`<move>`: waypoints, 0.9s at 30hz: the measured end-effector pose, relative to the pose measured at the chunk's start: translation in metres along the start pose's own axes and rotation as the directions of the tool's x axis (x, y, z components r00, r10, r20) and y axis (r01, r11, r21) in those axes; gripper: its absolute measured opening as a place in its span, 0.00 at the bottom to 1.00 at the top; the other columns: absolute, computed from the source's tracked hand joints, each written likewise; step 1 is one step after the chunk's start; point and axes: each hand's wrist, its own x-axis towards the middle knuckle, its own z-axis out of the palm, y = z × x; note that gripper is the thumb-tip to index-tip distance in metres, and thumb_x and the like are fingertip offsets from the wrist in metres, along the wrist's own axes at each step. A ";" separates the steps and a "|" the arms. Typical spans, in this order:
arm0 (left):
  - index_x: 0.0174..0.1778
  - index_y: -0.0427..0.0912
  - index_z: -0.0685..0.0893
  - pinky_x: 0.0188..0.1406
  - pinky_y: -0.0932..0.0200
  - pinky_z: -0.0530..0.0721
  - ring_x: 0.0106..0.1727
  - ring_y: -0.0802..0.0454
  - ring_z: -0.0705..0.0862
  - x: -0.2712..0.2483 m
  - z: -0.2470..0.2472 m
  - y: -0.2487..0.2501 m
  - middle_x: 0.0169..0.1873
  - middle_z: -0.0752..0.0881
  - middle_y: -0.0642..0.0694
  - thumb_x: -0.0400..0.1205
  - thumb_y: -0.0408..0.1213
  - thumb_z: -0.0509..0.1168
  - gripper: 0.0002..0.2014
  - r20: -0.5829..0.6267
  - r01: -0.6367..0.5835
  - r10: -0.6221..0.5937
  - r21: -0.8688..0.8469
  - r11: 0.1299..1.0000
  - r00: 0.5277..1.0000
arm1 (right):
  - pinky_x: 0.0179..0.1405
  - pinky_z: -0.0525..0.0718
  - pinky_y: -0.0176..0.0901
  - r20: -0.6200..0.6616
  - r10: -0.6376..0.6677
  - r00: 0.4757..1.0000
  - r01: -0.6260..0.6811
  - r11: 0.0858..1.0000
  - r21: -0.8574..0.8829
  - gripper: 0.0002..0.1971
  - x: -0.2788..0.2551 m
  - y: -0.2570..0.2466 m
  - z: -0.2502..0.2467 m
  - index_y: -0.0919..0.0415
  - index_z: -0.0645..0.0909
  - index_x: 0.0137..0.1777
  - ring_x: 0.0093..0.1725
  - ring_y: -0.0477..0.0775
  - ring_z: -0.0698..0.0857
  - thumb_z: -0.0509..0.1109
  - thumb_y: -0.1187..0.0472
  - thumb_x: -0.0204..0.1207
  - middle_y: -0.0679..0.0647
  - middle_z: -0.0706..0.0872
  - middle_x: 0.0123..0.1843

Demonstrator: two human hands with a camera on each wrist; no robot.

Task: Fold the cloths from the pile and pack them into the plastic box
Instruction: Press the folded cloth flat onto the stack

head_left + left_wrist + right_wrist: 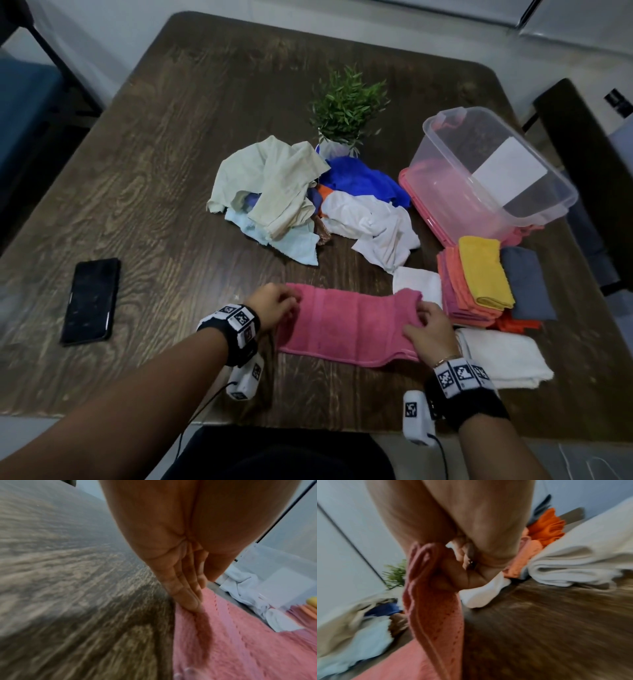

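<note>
A pink towel (349, 325) lies spread near the table's front edge. My left hand (291, 303) is at its left end. In the left wrist view its straight fingers (188, 595) touch the pink towel (240, 642) at that edge. My right hand (419, 317) grips the right end and holds it bunched a little above the table. The right wrist view shows that end of the pink towel (436, 615) pinched between thumb and fingers. The pile of loose cloths (291, 192) sits mid-table. The clear plastic box (455, 164) stands tilted on a pink lid at the right.
A stack of folded cloths (479, 277) topped by a yellow one lies right of the towel, with a grey cloth (527, 281) beside it. Folded white cloths (503, 359) lie next to my right hand. A potted plant (346, 106) stands behind the pile. A black phone (90, 301) lies at the left.
</note>
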 end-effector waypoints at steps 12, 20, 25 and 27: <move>0.55 0.42 0.87 0.51 0.44 0.90 0.46 0.46 0.91 0.008 0.012 0.009 0.45 0.91 0.42 0.85 0.42 0.65 0.10 0.059 0.244 -0.237 -0.287 0.926 0.970 | 0.25 0.84 0.39 0.103 -0.087 0.991 0.092 0.995 -0.042 0.07 0.001 -0.025 0.067 0.51 0.75 0.49 0.32 0.53 0.87 0.72 0.59 0.80 0.54 0.87 0.49; 0.58 0.38 0.83 0.40 0.53 0.89 0.46 0.45 0.89 0.006 0.009 -0.002 0.48 0.89 0.41 0.86 0.42 0.63 0.12 -0.018 0.294 -0.298 -0.126 0.948 0.954 | 0.56 0.79 0.40 0.157 0.059 0.986 -0.014 0.962 -0.273 0.25 0.008 -0.002 0.084 0.63 0.80 0.67 0.56 0.56 0.87 0.73 0.46 0.77 0.56 0.89 0.55; 0.57 0.46 0.72 0.46 0.53 0.86 0.46 0.47 0.85 0.009 0.009 -0.004 0.45 0.82 0.49 0.76 0.48 0.74 0.22 -0.210 0.289 -0.261 0.114 0.950 0.942 | 0.44 0.83 0.40 0.186 0.078 0.979 -0.028 0.966 -0.257 0.15 0.008 -0.010 0.109 0.63 0.84 0.52 0.47 0.55 0.89 0.80 0.55 0.70 0.56 0.90 0.47; 0.53 0.49 0.70 0.48 0.52 0.85 0.47 0.49 0.83 0.010 0.007 -0.003 0.45 0.80 0.51 0.76 0.46 0.74 0.19 -0.312 0.140 -0.074 0.193 0.971 0.947 | 0.38 0.81 0.39 0.178 0.077 0.981 -0.032 0.969 -0.245 0.09 0.012 -0.012 0.105 0.64 0.84 0.48 0.43 0.56 0.88 0.76 0.61 0.71 0.56 0.89 0.44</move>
